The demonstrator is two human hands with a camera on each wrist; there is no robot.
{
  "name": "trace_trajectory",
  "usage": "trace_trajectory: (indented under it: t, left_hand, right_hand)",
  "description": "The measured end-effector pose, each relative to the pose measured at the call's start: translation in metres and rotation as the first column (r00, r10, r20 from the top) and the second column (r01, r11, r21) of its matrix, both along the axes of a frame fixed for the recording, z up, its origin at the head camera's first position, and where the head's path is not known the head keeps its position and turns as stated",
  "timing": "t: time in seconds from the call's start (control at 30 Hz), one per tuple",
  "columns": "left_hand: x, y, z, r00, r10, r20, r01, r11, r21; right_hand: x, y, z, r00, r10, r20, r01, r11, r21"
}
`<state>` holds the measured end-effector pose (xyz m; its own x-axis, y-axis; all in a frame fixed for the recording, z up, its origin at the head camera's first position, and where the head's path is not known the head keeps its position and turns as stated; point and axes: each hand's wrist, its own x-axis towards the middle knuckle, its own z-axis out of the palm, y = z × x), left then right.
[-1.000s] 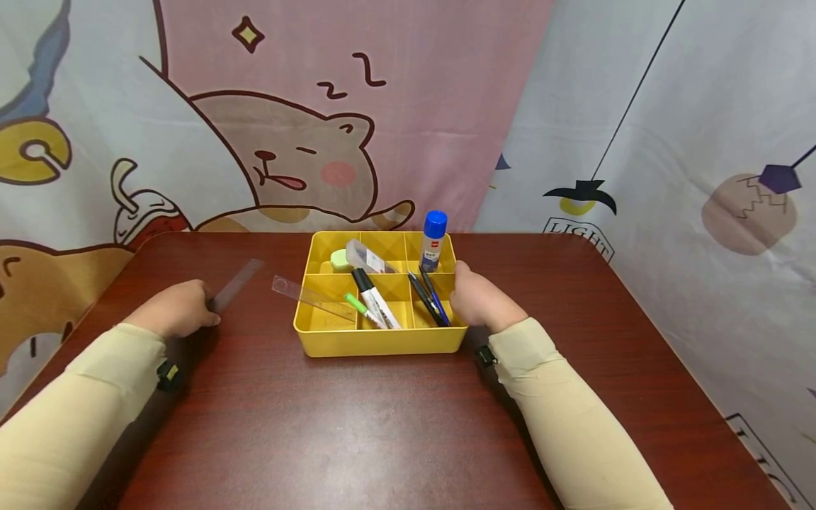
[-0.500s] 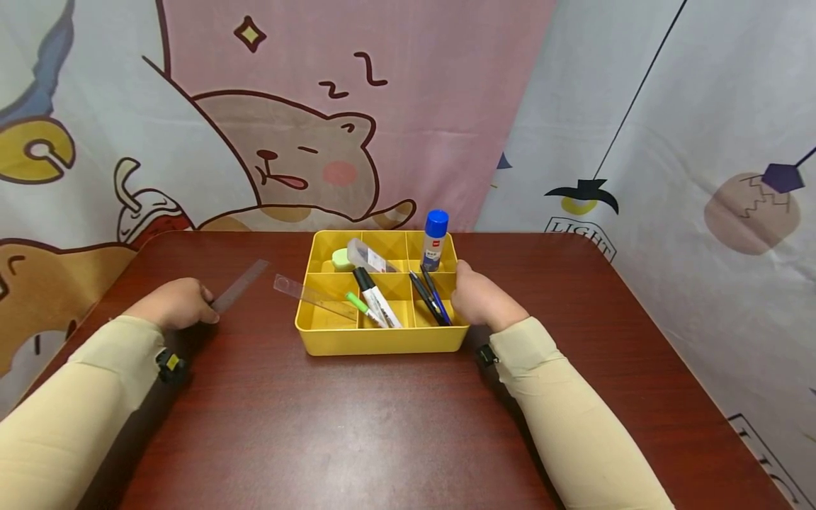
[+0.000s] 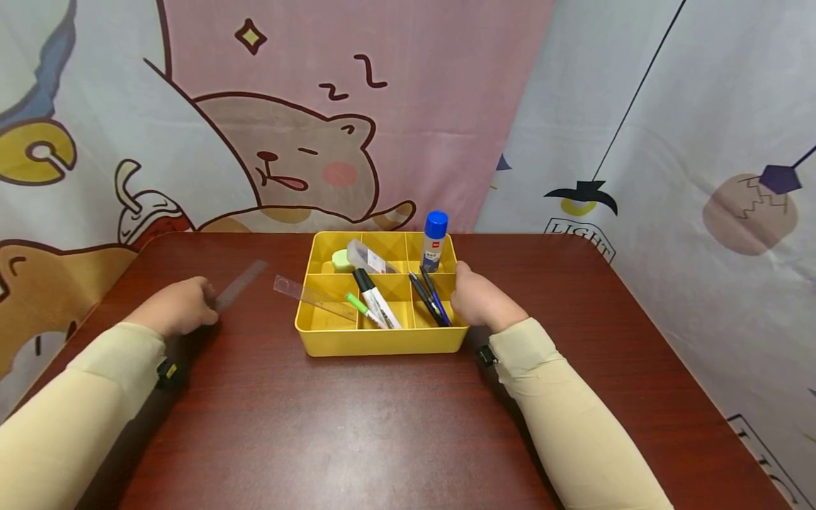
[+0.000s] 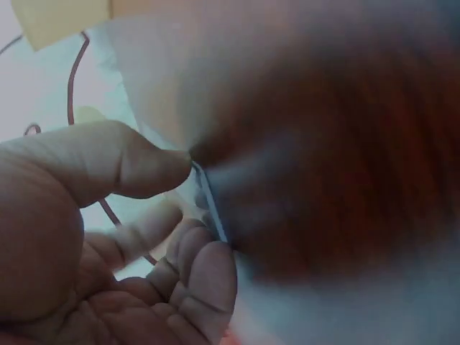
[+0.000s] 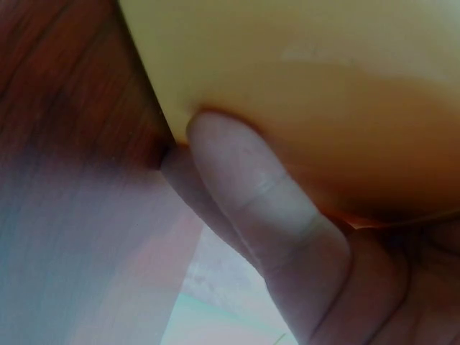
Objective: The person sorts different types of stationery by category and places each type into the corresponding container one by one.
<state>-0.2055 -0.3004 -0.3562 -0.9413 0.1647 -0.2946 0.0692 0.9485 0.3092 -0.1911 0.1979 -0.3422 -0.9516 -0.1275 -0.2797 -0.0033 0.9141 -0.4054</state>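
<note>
At the table's left, my left hand (image 3: 181,308) pinches the near end of a clear ruler (image 3: 241,285), which slants away to the right over the tabletop. Its thumb and curled fingers meet on a thin edge of the ruler (image 4: 213,205) in the left wrist view. My right hand (image 3: 482,297) holds the right side of a yellow divided desk organizer (image 3: 382,344); in the right wrist view a digit presses flat on the yellow wall (image 5: 345,93). A second clear ruler (image 3: 292,287) leans over the organizer's left rim from the front left compartment.
In the organizer are a blue-capped glue stick (image 3: 433,241), a white marker (image 3: 376,297), a green-capped pen (image 3: 362,307), dark pens (image 3: 426,297), a pale green round item (image 3: 341,261) and a clear case (image 3: 370,258). Dark wood table (image 3: 357,425); printed curtain (image 3: 446,106) behind.
Both hands hold almost still, with the left hand and its ruler shifting only slightly. The organizer and its contents stay in place.
</note>
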Motion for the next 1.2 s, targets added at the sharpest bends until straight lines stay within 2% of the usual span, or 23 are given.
trace_trajectory:
  t: [0.13, 0.23, 0.37, 0.7, 0.93, 1.2]
  left_hand:
    - [0.01, 0.006, 0.001, 0.994, -0.074, -0.077, 0.066, 0.992, -0.104]
    - [0.017, 0.011, 0.003, 0.976, -0.165, -0.142, 0.138, 0.974, -0.179]
    - [0.022, 0.016, 0.005, 0.959, -0.224, -0.176, 0.179, 0.955, -0.238]
    - [0.027, 0.022, 0.007, 0.959, -0.215, -0.183, 0.16, 0.948, -0.275]
    - [0.031, 0.023, 0.004, 0.95, -0.233, -0.21, 0.171, 0.946, -0.276]
    - [0.03, 0.023, 0.007, 0.966, -0.202, -0.164, 0.157, 0.955, -0.251]
  right_hand:
    - [-0.001, 0.0, 0.0, 1.0, -0.005, 0.012, 0.005, 1.0, -0.009]
    - [-0.001, 0.0, 0.0, 1.0, -0.005, 0.01, 0.005, 1.0, 0.0]
    - [-0.001, 0.001, 0.0, 1.0, -0.001, 0.004, 0.001, 1.0, 0.007]
    - [0.0, 0.0, 0.002, 1.0, 0.014, -0.017, -0.014, 1.0, 0.008]
    - [0.0, -0.001, 0.001, 1.0, 0.004, -0.006, -0.004, 1.0, 0.001]
    - [0.001, -0.001, 0.002, 1.0, -0.01, 0.015, 0.01, 1.0, -0.004]
